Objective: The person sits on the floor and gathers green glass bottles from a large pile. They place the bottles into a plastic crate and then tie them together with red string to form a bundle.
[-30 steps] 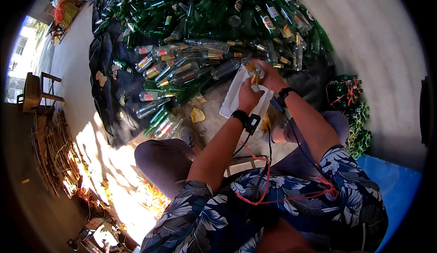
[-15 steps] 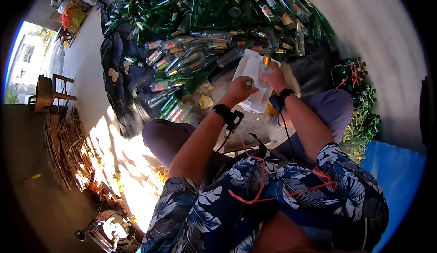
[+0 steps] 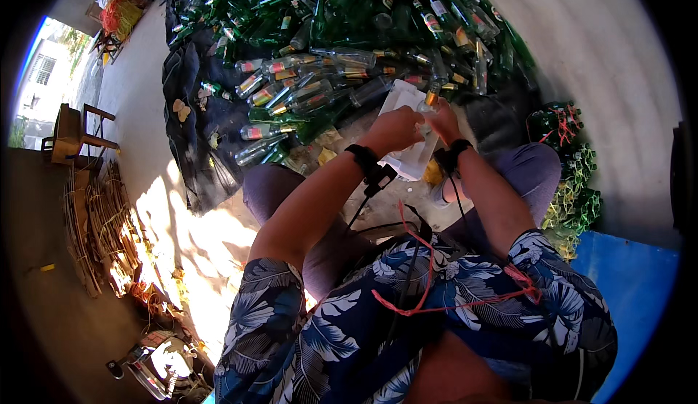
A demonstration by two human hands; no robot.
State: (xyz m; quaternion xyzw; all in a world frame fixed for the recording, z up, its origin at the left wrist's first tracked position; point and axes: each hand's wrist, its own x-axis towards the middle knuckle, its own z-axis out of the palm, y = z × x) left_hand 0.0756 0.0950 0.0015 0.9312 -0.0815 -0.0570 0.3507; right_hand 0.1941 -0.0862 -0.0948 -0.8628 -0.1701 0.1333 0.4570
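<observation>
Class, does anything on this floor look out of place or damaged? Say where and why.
Pale scraps lie on the rumpled black sheet, left of the bottle heap, and a yellow scrap lies near the white tray; they look like stray litter. No breakage is clear.

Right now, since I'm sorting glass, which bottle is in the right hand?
The clear bottle with the gold neck: the right hand grips it, while the bottles in the heap beyond lie loose.
</observation>
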